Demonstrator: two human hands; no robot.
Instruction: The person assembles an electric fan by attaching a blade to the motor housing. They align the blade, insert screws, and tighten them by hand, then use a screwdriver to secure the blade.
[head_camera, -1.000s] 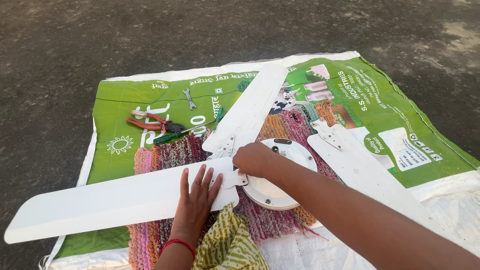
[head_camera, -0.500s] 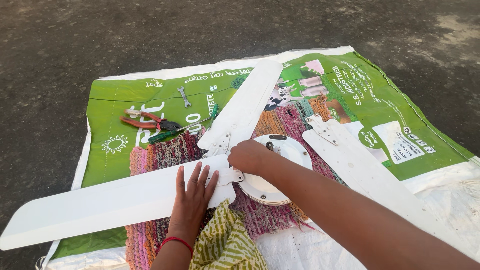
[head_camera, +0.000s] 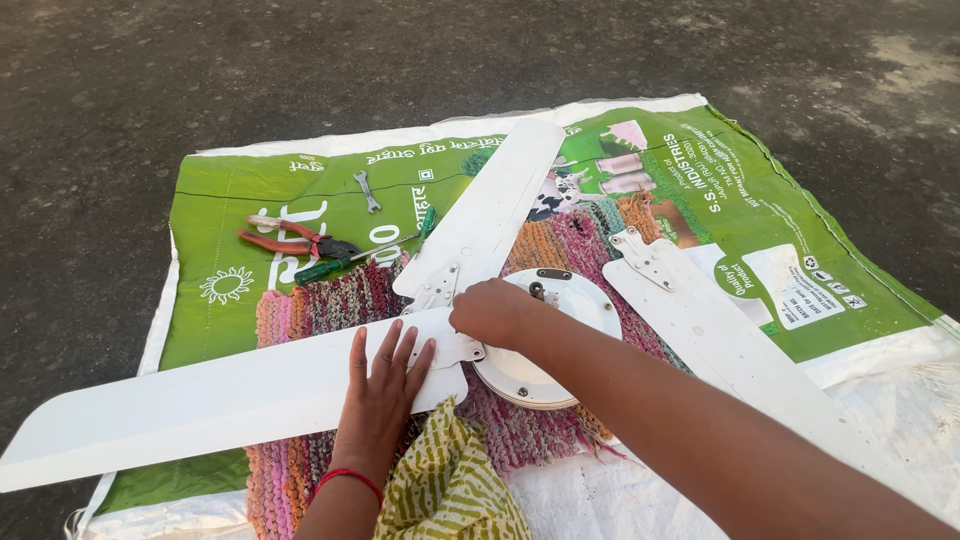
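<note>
The long white fan blade (head_camera: 200, 405) lay across the woven mat (head_camera: 330, 300), its free end far out beyond the fingers and its bracket end directly under them. The left hand (head_camera: 380, 385) lay flat on that end, fingers spread and released, gripping nothing, only pressing the blade down. To do this well, that palm needed to bear close to the bracket so the holes stayed lined up. Just past the left fingertips, the right hand (head_camera: 492, 312) was clenched at the joint where blade met the round white motor housing (head_camera: 545, 340); whether it pinched a screw or small tool could not be told, since the knuckles hid it. Beyond the right fingers a second blade (head_camera: 490, 210) ran away from the hub, and a loose third blade (head_camera: 720, 340) lay well apart. Pliers (head_camera: 295, 240), screwdriver (head_camera: 365, 255) and spanner (head_camera: 367, 190) lay on the green sack (head_camera: 300, 180), beyond the fingertips.
</note>
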